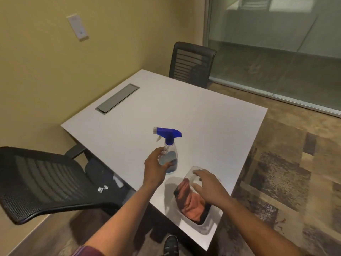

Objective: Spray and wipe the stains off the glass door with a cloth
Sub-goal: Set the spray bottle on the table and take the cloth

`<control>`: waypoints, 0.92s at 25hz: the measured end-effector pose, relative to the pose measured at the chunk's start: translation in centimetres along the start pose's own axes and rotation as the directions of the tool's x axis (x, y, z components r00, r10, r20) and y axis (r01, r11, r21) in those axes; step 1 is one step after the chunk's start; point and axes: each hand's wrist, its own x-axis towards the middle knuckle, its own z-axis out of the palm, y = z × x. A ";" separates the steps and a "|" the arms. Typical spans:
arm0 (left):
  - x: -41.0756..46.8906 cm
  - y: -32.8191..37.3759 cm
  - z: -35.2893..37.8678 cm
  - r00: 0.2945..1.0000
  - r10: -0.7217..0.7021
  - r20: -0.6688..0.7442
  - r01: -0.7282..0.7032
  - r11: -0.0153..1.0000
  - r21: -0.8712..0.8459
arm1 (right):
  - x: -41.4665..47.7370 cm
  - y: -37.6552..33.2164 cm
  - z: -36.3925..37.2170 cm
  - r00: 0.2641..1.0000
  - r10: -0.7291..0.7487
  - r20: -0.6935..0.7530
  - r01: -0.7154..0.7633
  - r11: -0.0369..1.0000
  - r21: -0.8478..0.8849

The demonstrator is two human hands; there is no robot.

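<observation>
While the spray bottle [169,152] stands upright on the white desk [203,117], the left hand [156,168] curls round its clear lower body from the left, the fingers [168,165] wrapping the front of the bottle and the thumb near its shoulder; the grip looks loose, and I cannot tell whether it is fully closed. The blue trigger head points left, above the hand and untouched. Just right of the bottle, near the desk's front corner, a clear plastic container [199,224] holds a crumpled orange cloth [191,204]. The right hand [208,187] hovers over the far end of this container, its fingers [198,172] spread and slightly bent, the tips at the far rim; the cloth lies below and nearer the person than those fingertips, and whether it is touched cannot be told. The glass door [276,43] stands well apart, across the carpeted floor at the upper right. One black mesh chair [46,182] sits at the left of the desk, another [191,63] at its far side.
</observation>
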 end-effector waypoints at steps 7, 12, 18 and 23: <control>4.1 -5.8 0.0 0.986 -0.044 0.158 0.041 0.999 0.019 | -0.2 2.3 6.0 0.988 0.152 0.014 -0.135 0.917 -0.376; 5.7 -8.4 0.3 0.969 -0.056 0.241 0.061 0.998 -0.016 | -0.8 2.4 7.9 0.979 0.197 -0.046 -0.192 0.839 -0.509; 6.2 -9.1 0.2 0.957 -0.075 0.281 0.091 0.995 -0.046 | -1.0 1.7 8.0 0.967 0.251 -0.049 -0.229 0.764 -0.603; 4.4 -8.3 -0.6 0.953 -0.138 0.268 0.137 0.990 0.023 | -0.8 1.3 7.6 0.963 0.269 -0.026 -0.220 0.725 -0.652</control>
